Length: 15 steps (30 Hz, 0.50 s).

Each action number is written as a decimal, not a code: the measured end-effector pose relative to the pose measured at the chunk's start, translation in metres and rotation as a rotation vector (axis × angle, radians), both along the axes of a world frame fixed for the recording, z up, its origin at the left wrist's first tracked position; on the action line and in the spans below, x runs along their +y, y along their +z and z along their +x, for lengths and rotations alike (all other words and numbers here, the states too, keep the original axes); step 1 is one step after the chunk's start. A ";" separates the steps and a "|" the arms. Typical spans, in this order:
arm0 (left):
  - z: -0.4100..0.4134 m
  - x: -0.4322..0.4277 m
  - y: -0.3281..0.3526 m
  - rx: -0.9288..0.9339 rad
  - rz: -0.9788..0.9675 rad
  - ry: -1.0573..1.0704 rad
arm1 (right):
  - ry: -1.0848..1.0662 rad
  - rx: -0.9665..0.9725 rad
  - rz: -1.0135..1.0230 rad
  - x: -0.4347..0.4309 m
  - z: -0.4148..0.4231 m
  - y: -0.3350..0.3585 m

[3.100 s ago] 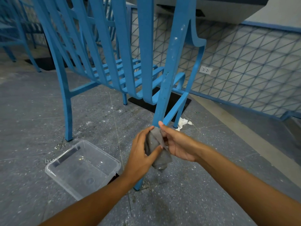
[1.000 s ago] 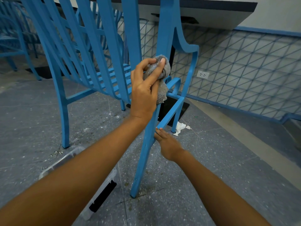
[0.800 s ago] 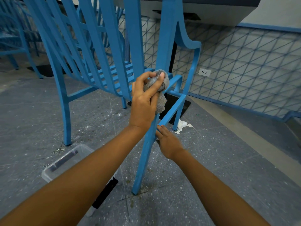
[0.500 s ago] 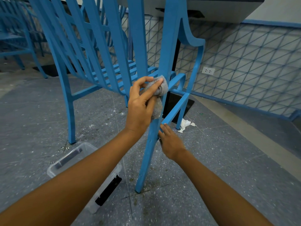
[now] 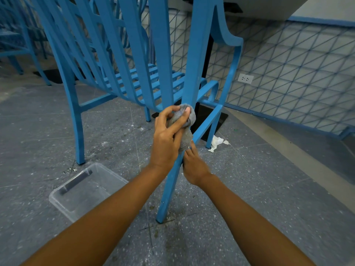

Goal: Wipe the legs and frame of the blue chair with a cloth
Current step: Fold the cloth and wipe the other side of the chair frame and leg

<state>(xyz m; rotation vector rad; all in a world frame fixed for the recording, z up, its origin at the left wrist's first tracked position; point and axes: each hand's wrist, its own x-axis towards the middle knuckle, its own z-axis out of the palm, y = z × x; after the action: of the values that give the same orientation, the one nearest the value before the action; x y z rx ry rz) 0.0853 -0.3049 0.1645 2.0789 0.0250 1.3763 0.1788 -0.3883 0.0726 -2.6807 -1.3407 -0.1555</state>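
Note:
The blue chair (image 5: 196,60) fills the upper middle of the view, seen from behind, with its near rear leg (image 5: 170,191) running down to the speckled floor. My left hand (image 5: 166,140) clutches a grey cloth (image 5: 187,127), wrapped around that leg just below the seat slats. Directly under the cloth, my right hand (image 5: 194,165) grips the same leg from the right side, where a diagonal brace (image 5: 209,121) joins it.
A clear plastic box (image 5: 86,191) with a dark handle lies on the floor left of the leg. Crumpled white paper (image 5: 216,142) sits by the chair's far leg. A blue lattice wall (image 5: 297,77) with a socket runs along the right. More blue chairs (image 5: 17,35) stand far left.
My left hand has slid the cloth down the rear leg, from up near the backrest to just above my right hand. My right hand has kept its hold on the leg.

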 end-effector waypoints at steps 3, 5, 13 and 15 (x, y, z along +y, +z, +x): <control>-0.003 0.000 -0.007 0.046 -0.034 -0.016 | 0.005 0.051 0.077 -0.001 -0.001 0.002; -0.007 0.002 -0.010 0.055 -0.052 -0.038 | 0.007 0.054 0.059 -0.001 -0.002 0.001; -0.009 0.002 -0.017 0.031 -0.046 -0.023 | 0.008 0.034 0.017 -0.001 0.002 0.000; -0.005 0.000 -0.020 0.042 -0.014 -0.001 | 0.009 0.018 0.010 0.000 0.003 -0.002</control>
<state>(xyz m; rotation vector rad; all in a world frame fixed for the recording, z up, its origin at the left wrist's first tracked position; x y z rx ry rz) 0.0805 -0.3053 0.1446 2.0954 0.0516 1.3281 0.1816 -0.3887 0.0708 -2.6612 -1.3430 -0.1370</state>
